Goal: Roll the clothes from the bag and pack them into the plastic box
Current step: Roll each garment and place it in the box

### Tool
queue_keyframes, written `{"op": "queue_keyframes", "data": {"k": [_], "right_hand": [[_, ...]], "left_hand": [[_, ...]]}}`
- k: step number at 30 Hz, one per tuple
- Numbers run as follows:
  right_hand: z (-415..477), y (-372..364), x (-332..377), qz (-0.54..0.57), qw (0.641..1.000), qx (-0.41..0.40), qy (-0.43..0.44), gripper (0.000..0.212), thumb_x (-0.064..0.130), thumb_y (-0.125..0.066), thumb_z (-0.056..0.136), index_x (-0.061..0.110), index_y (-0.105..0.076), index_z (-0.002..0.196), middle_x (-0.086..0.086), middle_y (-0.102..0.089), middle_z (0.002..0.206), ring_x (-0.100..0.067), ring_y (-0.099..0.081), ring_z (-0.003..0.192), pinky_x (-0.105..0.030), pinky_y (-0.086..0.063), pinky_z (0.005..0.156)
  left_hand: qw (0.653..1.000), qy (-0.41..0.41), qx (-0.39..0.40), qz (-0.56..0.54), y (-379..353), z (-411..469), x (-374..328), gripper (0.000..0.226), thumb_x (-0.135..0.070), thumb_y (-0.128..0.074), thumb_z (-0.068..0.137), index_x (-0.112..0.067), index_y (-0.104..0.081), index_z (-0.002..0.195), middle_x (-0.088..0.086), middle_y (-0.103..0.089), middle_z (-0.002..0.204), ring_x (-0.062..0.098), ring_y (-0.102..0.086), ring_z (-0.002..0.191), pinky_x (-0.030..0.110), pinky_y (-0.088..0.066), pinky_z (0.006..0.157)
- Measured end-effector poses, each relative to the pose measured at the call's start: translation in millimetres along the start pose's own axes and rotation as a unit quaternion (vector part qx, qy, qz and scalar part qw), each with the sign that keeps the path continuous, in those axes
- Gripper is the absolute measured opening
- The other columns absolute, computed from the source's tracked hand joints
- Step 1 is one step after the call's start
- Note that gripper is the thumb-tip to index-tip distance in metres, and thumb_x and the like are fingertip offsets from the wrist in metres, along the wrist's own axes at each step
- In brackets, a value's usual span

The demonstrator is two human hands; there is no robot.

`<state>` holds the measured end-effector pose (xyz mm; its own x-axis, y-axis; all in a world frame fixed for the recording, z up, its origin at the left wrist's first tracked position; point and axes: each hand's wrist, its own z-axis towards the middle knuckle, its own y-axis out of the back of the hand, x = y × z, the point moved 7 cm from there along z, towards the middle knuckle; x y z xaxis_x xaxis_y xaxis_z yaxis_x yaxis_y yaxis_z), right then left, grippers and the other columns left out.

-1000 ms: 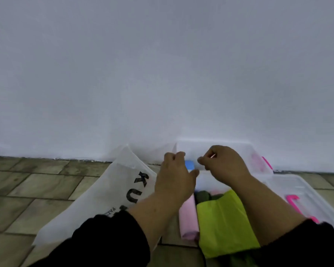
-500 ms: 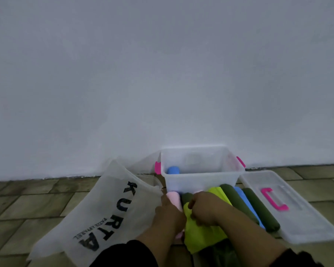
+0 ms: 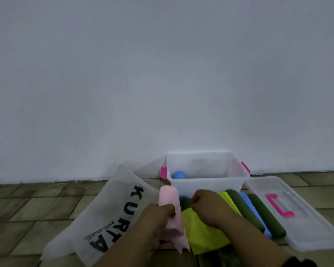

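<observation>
**Inspector:** Where is the item being handled?

**Recorder:** The pink roll (image 3: 169,199) sits between the bag (image 3: 104,214) and the yellow-green cloth (image 3: 204,236). Its long axis runs away from the person. The far end is just short of the near wall of the plastic box (image 3: 206,185), towards the box's left corner.

**Inspector:** What are the hands doing?

**Recorder:** The left hand (image 3: 158,216) grips the pink roll near its middle, fingers curled round it. The right hand (image 3: 208,208) rests knuckles-up on the yellow-green cloth with its fingers curled. Whether it pinches the cloth cannot be determined.

**Inspector:** What is in the box?

**Recorder:** One blue roll (image 3: 178,174), at the left end.

**Inspector:** Your assessment of the coming move?

**Recorder:** The box lies straight ahead of both hands, opening upward. The left hand is the nearer and already has hold. In my judgement, a lift and a short forward carry over the near wall would set the roll beside the blue one. The roll's near end looks loose, so it may unwind in transit.
</observation>
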<state>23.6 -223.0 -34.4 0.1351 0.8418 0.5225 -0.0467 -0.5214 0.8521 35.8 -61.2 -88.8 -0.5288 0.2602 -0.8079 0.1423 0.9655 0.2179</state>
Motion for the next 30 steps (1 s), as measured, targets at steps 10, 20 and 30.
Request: {"op": "queue_keyframes", "data": {"k": [10, 20, 30], "right_hand": [[-56, -42, 35, 0.070, 0.987, 0.122, 0.078, 0.072, 0.041, -0.070, 0.062, 0.035, -0.041, 0.127, 0.010, -0.055, 0.112, -0.007, -0.054, 0.091, -0.014, -0.040, 0.068], [-95, -52, 41, 0.063, 0.994, 0.026, 0.089, 0.046, 0.045, -0.066, 0.069, 0.035, -0.042, 0.107, 0.006, -0.063, 0.098, -0.014, -0.057, 0.077, -0.027, -0.043, 0.064], [-139, -83, 2, -0.069, 0.984, 0.032, 0.158, 0.047, 0.024, -0.057, 0.074, 0.036, -0.051, 0.119, 0.010, -0.058, 0.119, -0.014, -0.053, 0.108, -0.025, -0.041, 0.086]], "left_hand": [[0.892, 0.092, 0.151, -0.417, -29, -53, 32, 0.015, -0.003, -0.046, 0.090, 0.008, -0.057, 0.091, 0.023, -0.062, 0.099, 0.035, -0.056, 0.101, 0.045, -0.042, 0.096], [0.877, 0.040, 0.198, -0.437, -25, -74, 67, 0.031, -0.026, -0.043, 0.095, -0.004, -0.058, 0.111, 0.014, -0.064, 0.094, 0.032, -0.060, 0.093, 0.044, -0.043, 0.092], [0.967, -0.199, -0.070, -0.139, 64, -70, 29, 0.025, -0.029, -0.065, 0.085, -0.034, -0.057, 0.107, -0.007, -0.063, 0.102, 0.013, -0.059, 0.097, 0.034, -0.042, 0.077]]}}
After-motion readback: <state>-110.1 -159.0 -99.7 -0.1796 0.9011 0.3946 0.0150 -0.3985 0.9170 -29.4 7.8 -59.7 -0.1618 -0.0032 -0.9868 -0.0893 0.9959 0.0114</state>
